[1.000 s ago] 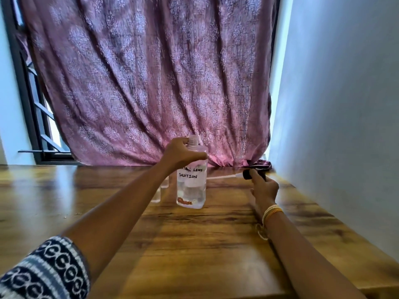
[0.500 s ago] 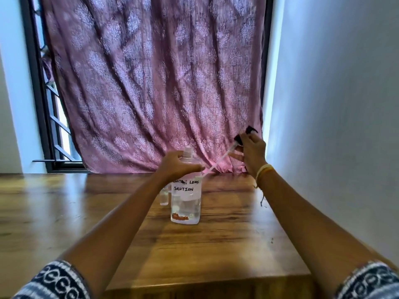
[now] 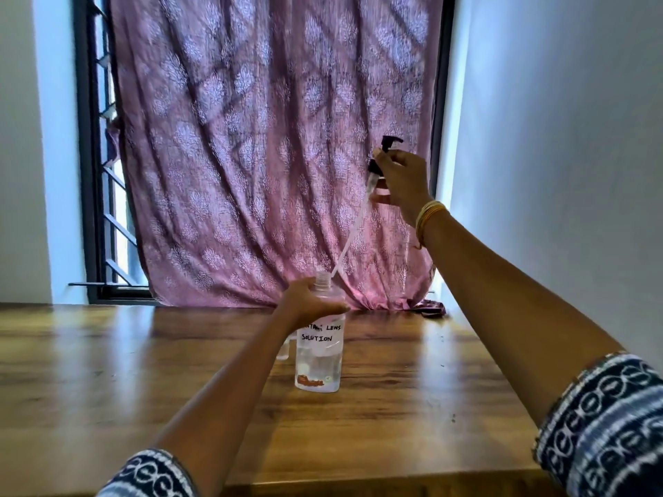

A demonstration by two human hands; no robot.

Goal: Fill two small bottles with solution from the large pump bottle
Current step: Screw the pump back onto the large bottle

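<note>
The large clear bottle (image 3: 318,356), labelled "LENS SOLUTION", stands upright on the wooden table (image 3: 412,407) with its neck uncapped. My left hand (image 3: 310,304) grips its shoulder from the left. My right hand (image 3: 403,181) holds the black pump head (image 3: 385,152) high above the table. The pump's long clear dip tube (image 3: 349,240) slants down, and its tip is just above the bottle's mouth. A small clear bottle (image 3: 283,349) stands behind the large one, mostly hidden by my left wrist. A second small bottle is not visible.
A pink patterned curtain (image 3: 272,138) hangs across the window behind the table. A white wall (image 3: 556,156) runs along the table's right side. The window's dark frame and bars (image 3: 97,191) show at the left.
My right hand picked the pump head up from the table's far right and raised it high. The tube swung from lying flat to pointing down at the bottle's mouth. My left hand stayed on the bottle.
</note>
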